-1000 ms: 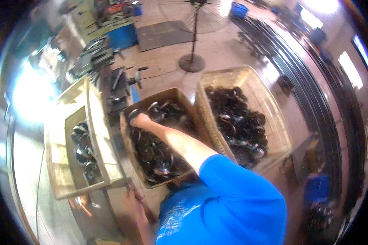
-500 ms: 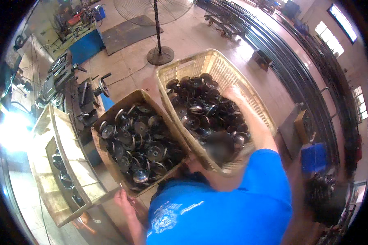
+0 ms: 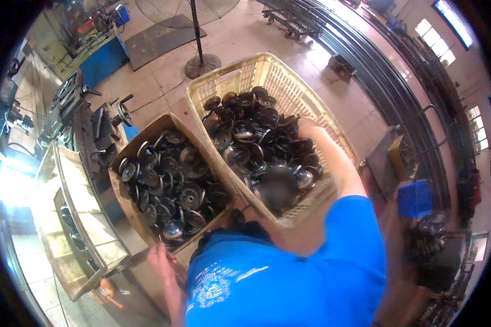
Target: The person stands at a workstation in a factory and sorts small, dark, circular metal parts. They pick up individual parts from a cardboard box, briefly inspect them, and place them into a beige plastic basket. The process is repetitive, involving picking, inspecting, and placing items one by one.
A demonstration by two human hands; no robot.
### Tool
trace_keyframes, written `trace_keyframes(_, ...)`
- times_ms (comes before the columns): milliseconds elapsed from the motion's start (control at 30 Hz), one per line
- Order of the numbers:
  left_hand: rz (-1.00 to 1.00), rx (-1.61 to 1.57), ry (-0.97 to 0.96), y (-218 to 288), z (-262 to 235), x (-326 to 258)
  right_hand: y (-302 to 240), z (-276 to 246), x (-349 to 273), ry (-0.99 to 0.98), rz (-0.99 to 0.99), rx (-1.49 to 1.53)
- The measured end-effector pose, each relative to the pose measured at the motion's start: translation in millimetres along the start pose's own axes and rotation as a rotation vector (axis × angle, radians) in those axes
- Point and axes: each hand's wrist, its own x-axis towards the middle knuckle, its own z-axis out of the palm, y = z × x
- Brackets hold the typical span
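Note:
My right hand [image 3: 307, 128] reaches into a cream plastic crate [image 3: 317, 107], at the right side of a heap of dark, round, disc-shaped metal parts [image 3: 244, 129]. Its fingertips are lost among them, so a grip cannot be made out. Low on the left, my left hand [image 3: 161, 259] is closed at the near corner of a brown cardboard box [image 3: 143, 231]. A thin pale tip sticks up from its fingers; what it belongs to is unclear. Similar discs on short stems [image 3: 191, 195] fill the box, which stands against the crate's left side.
Another cream crate [image 3: 71, 218], tilted, holds a few dark parts at the left. Beyond are a machine with a handwheel [image 3: 124, 110] and a standing fan [image 3: 203, 65]. Long metal bars [image 3: 365, 71] lie at the right, near a blue bin [image 3: 415, 199]. A blurred dark disc [image 3: 279, 188] covers the crate's near end.
The whole view has shifted, so the crates and box appear farther left and up. Within the crate, my right hand has come slightly nearer to me. My left hand stays by the box corner.

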Motion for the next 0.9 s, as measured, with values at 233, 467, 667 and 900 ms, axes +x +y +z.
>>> trace_keyframes(233, 0.01, -0.029, -0.022, -9, -13, -7, -7, 16, 3, 0.139, 0.028, -0.141)
trace_keyframes(467, 0.017, -0.082, 0.002, -10, -11, -7, -9, 17, -18, 0.158, -0.074, 0.116)
trace_keyframes(667, 0.105, -0.034, -0.108, 0, -1, -1, 19, 20, -34, 0.207, -0.454, 0.884)
trace_keyframes(900, 0.172, 0.075, -0.115, 69, 27, -14, -114, -72, -131, -0.218, -0.808, 1.826)
